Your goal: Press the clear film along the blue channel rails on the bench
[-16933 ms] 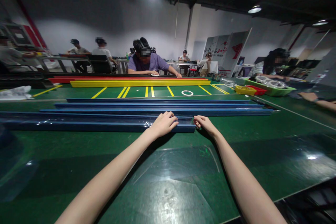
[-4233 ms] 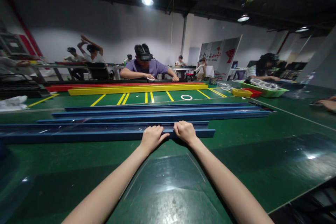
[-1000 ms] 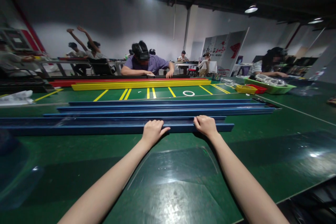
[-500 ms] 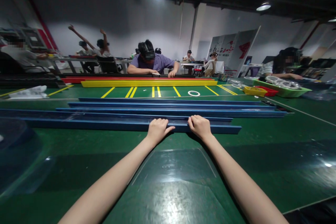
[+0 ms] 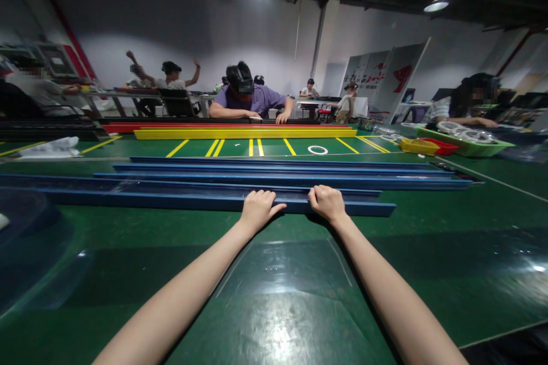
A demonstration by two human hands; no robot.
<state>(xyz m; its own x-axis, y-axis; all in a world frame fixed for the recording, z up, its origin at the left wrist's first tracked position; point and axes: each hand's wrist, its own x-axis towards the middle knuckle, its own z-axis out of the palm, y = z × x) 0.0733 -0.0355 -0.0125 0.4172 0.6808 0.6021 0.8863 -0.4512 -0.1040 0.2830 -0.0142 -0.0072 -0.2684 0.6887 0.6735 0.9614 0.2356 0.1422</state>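
Note:
A long blue channel strip (image 5: 162,201) lies crosswise in front of me, its raised edges running left to right. My left hand (image 5: 259,208) is closed over its near edge, fingers inside the channel and thumb stretched to the right. A short way to the right, my right hand (image 5: 327,203) is curled over the same strip near its right end. The fingertips of both hands are hidden. Just behind it, more blue channel strips (image 5: 363,182) lie roughly parallel.
Clear plastic sheeting (image 5: 274,265) covers the green table under my forearms. A dark blue rounded object (image 5: 25,214) sits at left. Beyond are a white ring (image 5: 317,150), yellow strips (image 5: 244,134), a green tray (image 5: 479,147) and a co-worker in purple (image 5: 268,100) leaning over the table.
Both my hands stay in place on the blue strip. The view has shifted slightly. In the background, people's raised arms have changed position.

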